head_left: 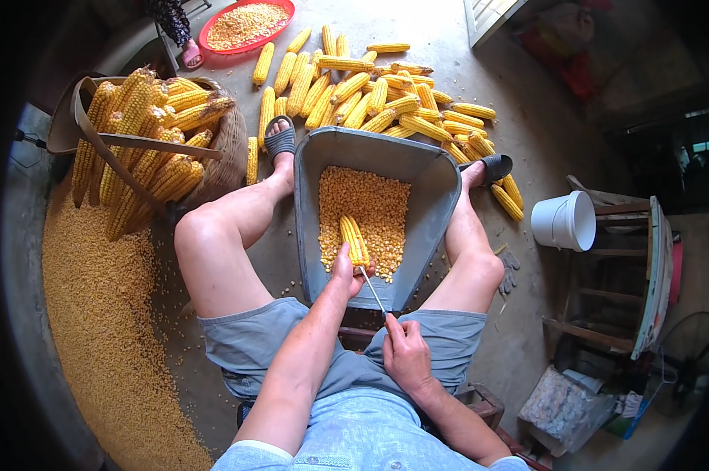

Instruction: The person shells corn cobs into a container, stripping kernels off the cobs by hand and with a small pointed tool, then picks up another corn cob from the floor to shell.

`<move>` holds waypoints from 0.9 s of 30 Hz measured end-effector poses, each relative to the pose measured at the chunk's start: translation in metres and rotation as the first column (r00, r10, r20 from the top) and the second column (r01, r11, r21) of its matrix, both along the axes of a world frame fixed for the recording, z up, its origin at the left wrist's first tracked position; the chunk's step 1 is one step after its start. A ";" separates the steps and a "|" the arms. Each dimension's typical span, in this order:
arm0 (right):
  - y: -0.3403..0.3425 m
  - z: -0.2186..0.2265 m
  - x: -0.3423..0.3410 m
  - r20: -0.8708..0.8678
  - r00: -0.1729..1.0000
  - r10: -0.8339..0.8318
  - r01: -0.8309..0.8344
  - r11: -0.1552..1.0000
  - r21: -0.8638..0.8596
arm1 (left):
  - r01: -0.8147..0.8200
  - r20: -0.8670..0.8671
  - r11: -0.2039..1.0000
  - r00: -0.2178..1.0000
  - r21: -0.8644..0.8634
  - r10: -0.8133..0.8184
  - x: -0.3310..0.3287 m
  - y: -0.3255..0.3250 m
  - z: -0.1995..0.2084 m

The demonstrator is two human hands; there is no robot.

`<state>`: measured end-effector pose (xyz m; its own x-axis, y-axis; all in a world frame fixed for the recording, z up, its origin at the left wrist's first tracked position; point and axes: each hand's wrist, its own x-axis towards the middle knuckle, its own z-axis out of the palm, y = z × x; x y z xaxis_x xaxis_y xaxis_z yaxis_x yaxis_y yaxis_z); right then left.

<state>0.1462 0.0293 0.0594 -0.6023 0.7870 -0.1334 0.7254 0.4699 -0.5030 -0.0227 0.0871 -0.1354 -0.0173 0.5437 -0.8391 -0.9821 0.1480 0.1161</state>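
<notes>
My left hand (347,272) is closed around the lower end of a yellow corn cob (354,239), which has dark gaps between some kernel rows. In my right hand (407,352) is the dark handle of a screwdriver (372,291), its thin metal shaft slanting up to the cob's lower end. Whether the tip is inside the cob is hidden by my left fingers. Both hands are over the near part of a grey metal scoop-shaped tub (312,204) between my legs. Loose corn kernels (362,192) cover the tub's bottom.
Whole cobs (354,86) lie heaped beyond the tub. At left, a wicker basket (227,149) holds more cobs beside a big kernel pile (103,314). A red basin (290,17) of kernels stands at the back near another person's foot (191,53). A white bucket (562,221) stands right.
</notes>
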 end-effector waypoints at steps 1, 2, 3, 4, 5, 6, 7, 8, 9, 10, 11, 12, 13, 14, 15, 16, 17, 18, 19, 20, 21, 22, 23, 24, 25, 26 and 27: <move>0.000 0.000 0.000 0.003 1.000 0.000 0.000 1.000 -0.001 | 0.003 -0.004 1.000 1.000 0.000 -0.003 0.000 0.000 0.000; 0.000 -0.001 0.000 0.006 1.000 0.000 0.000 1.000 -0.003 | 0.007 -0.007 1.000 1.000 0.001 -0.007 0.000 0.000 0.000; 0.000 -0.001 0.000 0.006 1.000 0.000 0.000 1.000 -0.003 | 0.007 -0.007 1.000 1.000 0.001 -0.007 0.001 0.000 0.001; 0.000 -0.001 0.000 0.016 1.000 0.001 0.000 1.000 -0.006 | 0.013 -0.017 1.000 1.000 -0.011 -0.013 0.002 0.001 0.001; 0.000 0.000 -0.001 0.026 1.000 0.002 -0.002 1.000 -0.010 | 0.017 -0.027 1.000 0.999 -0.024 -0.018 0.002 0.000 0.000; 0.000 0.000 -0.001 0.025 1.000 0.003 -0.003 1.000 -0.011 | 0.016 -0.027 1.000 0.999 -0.025 -0.017 0.003 -0.001 -0.001; -0.001 -0.001 -0.002 0.064 0.998 0.026 -0.025 1.000 -0.011 | 0.031 -0.058 0.999 0.998 -0.021 -0.032 0.003 -0.002 -0.003; -0.002 -0.001 -0.003 0.103 0.994 0.047 -0.046 0.999 -0.011 | 0.048 -0.087 0.999 0.995 -0.016 -0.049 0.005 -0.002 -0.004; -0.004 -0.003 -0.004 0.104 0.994 0.046 -0.045 0.999 -0.010 | 0.049 -0.086 0.999 0.995 -0.016 -0.050 0.007 -0.003 -0.005; -0.006 -0.006 -0.005 0.136 0.989 0.050 -0.051 0.999 0.006 | 0.039 -0.120 0.999 0.992 -0.030 -0.042 0.010 -0.004 -0.006; -0.008 -0.009 -0.007 0.170 0.984 0.051 -0.056 0.998 0.023 | 0.032 -0.152 0.999 0.988 -0.041 -0.037 0.013 -0.002 -0.006; -0.009 -0.012 -0.009 0.173 0.984 0.047 -0.052 0.998 0.026 | 0.036 -0.149 0.999 0.988 -0.038 -0.041 0.013 -0.001 -0.006; -0.009 -0.015 -0.011 0.184 0.981 0.067 -0.077 0.996 0.050 | 0.032 -0.148 0.998 0.988 -0.045 -0.039 0.013 0.000 -0.007; -0.009 -0.017 -0.011 0.194 0.977 0.089 -0.104 0.992 0.072 | 0.027 -0.149 0.998 0.988 -0.054 -0.034 0.012 -0.001 -0.008; -0.006 -0.018 -0.012 0.151 0.985 0.083 -0.092 0.994 0.057 | 0.027 -0.151 0.998 0.988 -0.059 -0.035 0.007 -0.001 -0.011; -0.004 -0.018 -0.012 0.153 0.985 0.080 -0.090 0.994 0.058 | 0.016 -0.132 0.999 0.991 -0.048 -0.022 0.005 -0.003 -0.012; -0.003 -0.018 -0.012 0.115 0.992 0.058 -0.062 0.998 0.029 | 0.043 -0.175 0.997 0.983 -0.057 -0.052 0.005 -0.004 -0.014; -0.002 -0.018 -0.012 0.078 0.996 0.035 -0.035 0.999 -0.001 | 0.069 -0.217 0.995 0.973 -0.068 -0.082 0.005 -0.004 -0.015; -0.002 -0.019 -0.012 0.078 0.996 0.036 -0.036 0.999 0.000 | 0.068 -0.217 0.995 0.973 -0.066 -0.081 0.006 -0.005 -0.016; -0.004 -0.020 -0.014 0.122 0.992 0.046 -0.046 0.999 -0.004 | 0.105 -0.251 0.987 0.959 -0.122 -0.133 0.007 -0.006 -0.015; -0.005 -0.021 -0.016 0.165 0.985 0.056 -0.055 0.998 -0.009 | 0.139 -0.281 0.974 0.942 -0.179 -0.186 0.007 -0.006 -0.014; -0.005 -0.025 -0.017 0.166 0.985 0.054 -0.053 0.999 -0.009 | 0.141 -0.280 0.974 0.942 -0.179 -0.187 0.007 -0.005 -0.013; -0.007 -0.031 -0.020 0.223 0.971 0.082 -0.094 0.994 0.046 | 0.164 -0.329 0.970 0.919 -0.181 -0.217 0.009 -0.007 -0.018; -0.005 -0.039 -0.020 0.282 0.954 0.104 -0.137 0.986 0.100 | 0.188 -0.376 0.965 0.894 -0.181 -0.245 0.011 -0.006 -0.018; -0.003 -0.047 -0.021 0.246 0.966 0.077 -0.105 0.989 0.104 | 0.179 -0.384 0.964 0.891 -0.195 -0.243 0.014 -0.006 -0.017; 0.001 -0.050 -0.021 0.246 0.966 0.082 -0.108 0.990 0.095 | 0.177 -0.380 0.963 0.892 -0.204 -0.245 0.010 -0.010 -0.020; 0.011 -0.050 -0.020 0.133 0.990 0.053 -0.057 0.998 0.024 | 0.182 -0.362 0.968 0.902 -0.174 -0.234 0.003 -0.012 -0.024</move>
<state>0.1262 0.0399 0.0089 -0.6233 0.7576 -0.1936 0.7574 0.5232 -0.3907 -0.0196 0.0751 -0.1591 -0.2452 0.4540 -0.8566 -0.8136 0.3841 0.4364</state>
